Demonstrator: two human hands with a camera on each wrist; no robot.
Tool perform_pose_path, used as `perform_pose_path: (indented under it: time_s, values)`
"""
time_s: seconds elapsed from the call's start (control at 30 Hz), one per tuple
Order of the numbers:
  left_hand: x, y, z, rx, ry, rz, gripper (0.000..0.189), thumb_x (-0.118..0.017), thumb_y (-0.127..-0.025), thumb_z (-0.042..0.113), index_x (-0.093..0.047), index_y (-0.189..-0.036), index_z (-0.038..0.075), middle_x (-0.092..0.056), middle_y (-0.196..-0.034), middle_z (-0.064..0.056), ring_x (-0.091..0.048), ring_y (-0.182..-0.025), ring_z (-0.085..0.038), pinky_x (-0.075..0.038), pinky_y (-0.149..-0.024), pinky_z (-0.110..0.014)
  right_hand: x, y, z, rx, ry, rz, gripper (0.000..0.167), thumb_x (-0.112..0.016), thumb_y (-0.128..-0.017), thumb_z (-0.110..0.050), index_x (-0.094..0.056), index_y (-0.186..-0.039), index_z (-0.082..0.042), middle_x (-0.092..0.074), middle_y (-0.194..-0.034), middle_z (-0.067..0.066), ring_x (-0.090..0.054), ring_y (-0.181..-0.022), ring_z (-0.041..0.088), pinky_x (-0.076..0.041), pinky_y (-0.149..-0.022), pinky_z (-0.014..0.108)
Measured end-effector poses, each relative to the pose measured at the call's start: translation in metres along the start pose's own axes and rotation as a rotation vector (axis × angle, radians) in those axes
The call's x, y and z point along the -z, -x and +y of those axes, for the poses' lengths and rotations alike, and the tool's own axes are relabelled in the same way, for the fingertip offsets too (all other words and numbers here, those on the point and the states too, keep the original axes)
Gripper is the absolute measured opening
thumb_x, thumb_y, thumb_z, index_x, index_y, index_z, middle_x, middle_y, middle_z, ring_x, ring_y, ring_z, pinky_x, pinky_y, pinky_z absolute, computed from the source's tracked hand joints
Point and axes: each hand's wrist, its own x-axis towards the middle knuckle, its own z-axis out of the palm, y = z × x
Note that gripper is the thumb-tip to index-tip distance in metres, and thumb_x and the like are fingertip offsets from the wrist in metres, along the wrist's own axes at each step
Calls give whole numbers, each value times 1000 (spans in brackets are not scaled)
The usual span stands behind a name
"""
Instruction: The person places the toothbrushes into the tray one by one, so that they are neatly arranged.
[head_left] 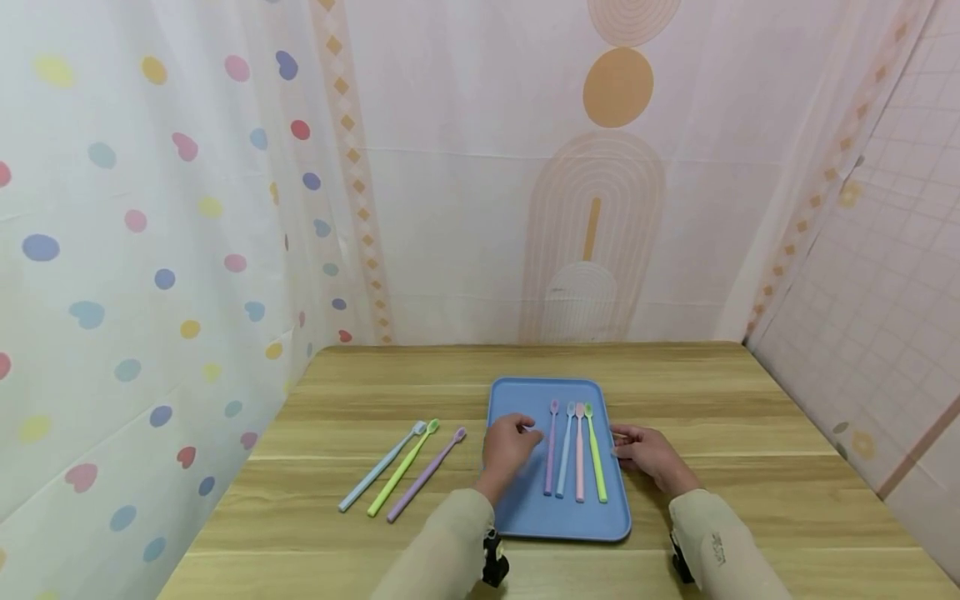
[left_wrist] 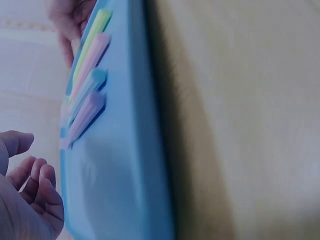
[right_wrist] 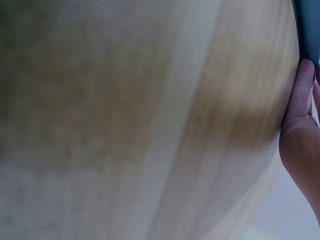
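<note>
Already the tray [head_left: 517,523] bears four brushes [head_left: 580,467]; three remain on the table [head_left: 292,533]. The left hand [head_left: 510,450] hangs empty, relaxed; the right hand [head_left: 654,456] touches the tray, unclenched.

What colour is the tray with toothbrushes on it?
The tray is blue; it shows best in the head view.

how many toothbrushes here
7: on the tray, a purple toothbrush, blue toothbrush, pink toothbrush and green toothbrush; on the table left of it, another blue toothbrush, another green toothbrush and another purple toothbrush.
</note>
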Motion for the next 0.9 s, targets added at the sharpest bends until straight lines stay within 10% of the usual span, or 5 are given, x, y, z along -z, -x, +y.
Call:
perform_pose_path:
  time_s: [0.9]
  values:
    - [107,-28,-55,29,44,11,27,-71,-87,8,-71,-111,-4,-65,-87,-6,-58,-81,-19,-49,-70,-30,-1,-1,2,3,-7,11,48,-61,-89,8,-52,-136,10,-64,-106,17,-62,-89,19,-56,-80,36]
